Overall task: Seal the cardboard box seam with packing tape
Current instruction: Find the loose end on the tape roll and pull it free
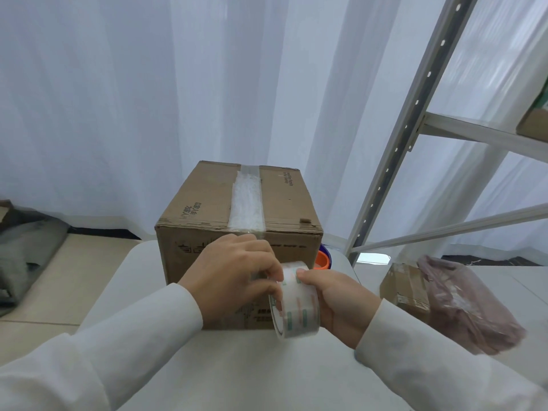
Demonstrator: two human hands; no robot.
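A brown cardboard box [204, 200] stands on a white table [237, 366], flaps closed. A strip of clear tape [246, 200] runs along its top seam and folds over the near edge. My right hand [341, 304] grips a roll of clear packing tape [298, 304] in front of the box's near face. My left hand [234, 271] rests against that face, its fingertips pinching at the roll's edge where the tape leaves it. Both arms wear white sleeves.
An orange and blue object [323, 258] peeks out behind the box's right side. A small cardboard box [404, 287] and a pinkish plastic bag [465, 304] lie to the right. A metal shelf frame [415, 114] rises at right; white curtains hang behind.
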